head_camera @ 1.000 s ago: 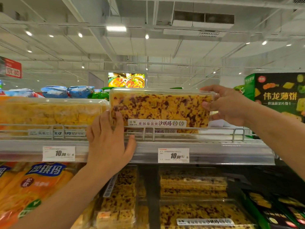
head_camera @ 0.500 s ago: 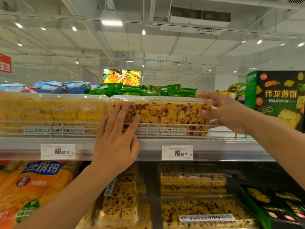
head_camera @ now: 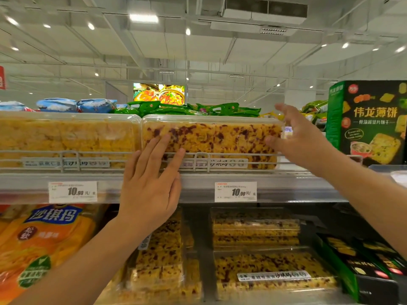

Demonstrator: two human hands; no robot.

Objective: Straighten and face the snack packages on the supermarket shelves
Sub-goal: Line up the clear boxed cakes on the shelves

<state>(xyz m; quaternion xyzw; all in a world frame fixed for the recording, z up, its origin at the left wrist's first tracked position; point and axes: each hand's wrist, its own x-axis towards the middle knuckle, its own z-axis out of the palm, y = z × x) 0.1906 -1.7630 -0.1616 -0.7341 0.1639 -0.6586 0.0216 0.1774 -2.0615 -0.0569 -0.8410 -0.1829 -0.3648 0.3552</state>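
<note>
Pressing flat, the left hand (head_camera: 149,186) has straight fingers on the cranberry snack box (head_camera: 211,142), while the right hand (head_camera: 295,133) hovers open at its right end. Box sits lengthwise behind the wire rail (head_camera: 66,154), left hand nearer, so probably just a nudge back.

Both hands (head_camera: 152,186) (head_camera: 301,137) raised, fingers straight.

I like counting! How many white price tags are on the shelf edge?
2. One price tag sits left of the left hand; the other sits right of it. That hand may hide more.
</note>
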